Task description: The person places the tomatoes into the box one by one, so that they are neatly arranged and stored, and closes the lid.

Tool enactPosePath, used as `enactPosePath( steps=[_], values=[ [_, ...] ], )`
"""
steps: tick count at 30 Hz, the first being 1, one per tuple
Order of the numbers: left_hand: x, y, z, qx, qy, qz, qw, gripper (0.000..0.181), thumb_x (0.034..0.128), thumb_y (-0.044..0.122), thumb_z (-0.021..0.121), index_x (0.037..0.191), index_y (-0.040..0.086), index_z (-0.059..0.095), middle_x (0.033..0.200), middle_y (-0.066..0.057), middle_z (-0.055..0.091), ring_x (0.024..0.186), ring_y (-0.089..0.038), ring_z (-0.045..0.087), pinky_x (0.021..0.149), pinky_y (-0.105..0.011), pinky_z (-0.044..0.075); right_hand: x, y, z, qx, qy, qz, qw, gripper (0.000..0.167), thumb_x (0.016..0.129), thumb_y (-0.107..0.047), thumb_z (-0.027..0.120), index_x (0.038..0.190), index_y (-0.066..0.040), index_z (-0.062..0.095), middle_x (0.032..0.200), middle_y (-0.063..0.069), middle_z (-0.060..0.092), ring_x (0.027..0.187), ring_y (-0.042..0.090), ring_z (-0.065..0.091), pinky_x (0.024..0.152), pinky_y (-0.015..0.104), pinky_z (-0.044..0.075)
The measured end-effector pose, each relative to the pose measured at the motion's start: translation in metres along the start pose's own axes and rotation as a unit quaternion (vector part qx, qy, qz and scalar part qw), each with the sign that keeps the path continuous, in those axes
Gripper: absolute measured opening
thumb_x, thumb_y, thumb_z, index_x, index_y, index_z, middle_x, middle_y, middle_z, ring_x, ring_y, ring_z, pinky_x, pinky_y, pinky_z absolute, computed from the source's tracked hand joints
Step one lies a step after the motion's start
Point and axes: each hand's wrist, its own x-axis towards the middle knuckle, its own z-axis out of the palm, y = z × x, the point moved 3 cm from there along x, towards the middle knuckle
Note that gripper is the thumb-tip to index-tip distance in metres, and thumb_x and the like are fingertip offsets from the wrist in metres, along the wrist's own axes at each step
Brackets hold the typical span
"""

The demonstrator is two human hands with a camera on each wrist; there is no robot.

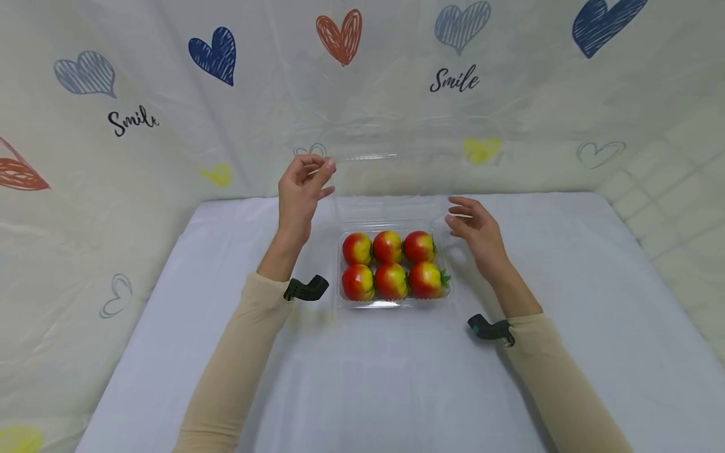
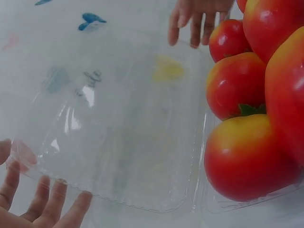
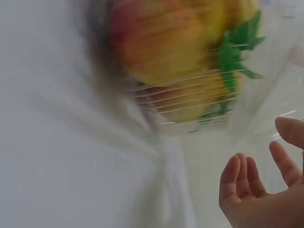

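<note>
A clear plastic clamshell box [image 1: 391, 304] lies on the table, packed with several shiny red-and-yellow fruits [image 1: 391, 280] in two rows. Green leaves [image 3: 231, 59] show at some of them. Its transparent lid [image 2: 128, 142] stands raised at the far side, hinged to the tray. My left hand [image 1: 298, 195] pinches the lid's left edge between thumb and fingers, above the back of the table. Over on the other side, my right hand [image 1: 478, 233] hangs beside the lid's right edge, fingers loosely bent and apart, holding nothing. Whether a fingertip touches the lid is hard to tell.
A white cloth covers the table [image 1: 385, 377]. Behind it hangs a pale backdrop [image 1: 385, 94] printed with hearts and "Smile" lettering. Black camera mounts [image 1: 306, 288] sit at both wrists.
</note>
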Motion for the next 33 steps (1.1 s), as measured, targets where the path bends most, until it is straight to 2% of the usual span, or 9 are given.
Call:
enactPosePath(
  steps=[4,8,14,20,23,27,33],
  values=[
    [-0.003,-0.001,-0.001,-0.001,-0.004,0.006,1.0,0.011,0.0997,0.024,0.071,0.107,0.019,0.065,0.117,0.0,0.069,0.107,-0.017,0.069,0.101,-0.049,0.058,0.001,-0.02,-0.002,-0.023,0.034,-0.044,0.9982,0.042,0.101,-0.025,0.068,0.141,-0.012,0.061,0.123,-0.003,0.063,0.107,0.008,0.062,0.084,0.012,0.054],
    [-0.007,-0.001,-0.002,0.008,-0.005,0.011,0.9999,0.011,0.1004,0.025,0.071,0.108,0.02,0.066,0.122,-0.005,0.07,0.109,-0.016,0.07,0.101,-0.049,0.058,-0.002,-0.043,-0.001,-0.019,0.047,-0.09,0.9947,0.04,0.102,-0.021,0.067,0.14,-0.01,0.062,0.121,-0.005,0.065,0.108,0.01,0.063,0.084,0.013,0.054],
    [-0.01,-0.002,-0.003,0.005,-0.006,0.027,0.9996,0.009,0.1003,0.023,0.071,0.108,0.02,0.067,0.126,-0.008,0.071,0.108,-0.016,0.071,0.101,-0.05,0.058,-0.006,-0.068,0.004,-0.019,0.061,-0.112,0.9917,0.039,0.103,-0.025,0.065,0.141,-0.019,0.062,0.117,-0.011,0.065,0.109,0.01,0.062,0.085,0.013,0.056],
    [-0.013,-0.003,-0.002,-0.003,-0.015,0.042,0.999,0.007,0.1004,0.019,0.07,0.106,0.019,0.067,0.125,-0.006,0.071,0.108,-0.016,0.072,0.1,-0.048,0.058,-0.008,-0.083,0.007,0.015,0.077,-0.148,0.9858,0.033,0.103,-0.02,0.065,0.135,-0.014,0.065,0.116,-0.006,0.067,0.106,0.014,0.063,0.086,0.015,0.056],
    [-0.014,-0.004,-0.002,-0.002,-0.017,0.05,0.9986,0.007,0.1004,0.018,0.07,0.107,0.019,0.066,0.125,-0.007,0.072,0.11,-0.018,0.072,0.099,-0.047,0.058,-0.009,-0.089,0.007,0.016,0.085,-0.168,0.9819,0.028,0.103,-0.019,0.064,0.129,-0.011,0.067,0.116,-0.004,0.067,0.104,0.015,0.064,0.087,0.017,0.056],
    [-0.015,-0.006,-0.003,-0.001,-0.014,0.056,0.9983,0.008,0.1006,0.018,0.069,0.108,0.016,0.067,0.125,-0.009,0.072,0.113,-0.022,0.072,0.099,-0.046,0.059,-0.01,-0.094,0.007,0.03,0.097,-0.171,0.9801,0.024,0.103,-0.021,0.065,0.122,-0.007,0.068,0.11,-0.003,0.068,0.098,0.014,0.066,0.086,0.018,0.057],
    [-0.016,-0.01,-0.005,-0.012,-0.019,0.063,0.9977,0.007,0.1007,0.015,0.068,0.107,0.017,0.067,0.124,-0.005,0.072,0.115,-0.022,0.071,0.1,-0.047,0.058,-0.01,-0.094,0.008,0.086,0.121,-0.16,0.976,0.014,0.1,-0.019,0.07,0.108,-0.007,0.072,0.097,0.003,0.071,0.092,0.015,0.07,0.085,0.021,0.059]
  ],
)
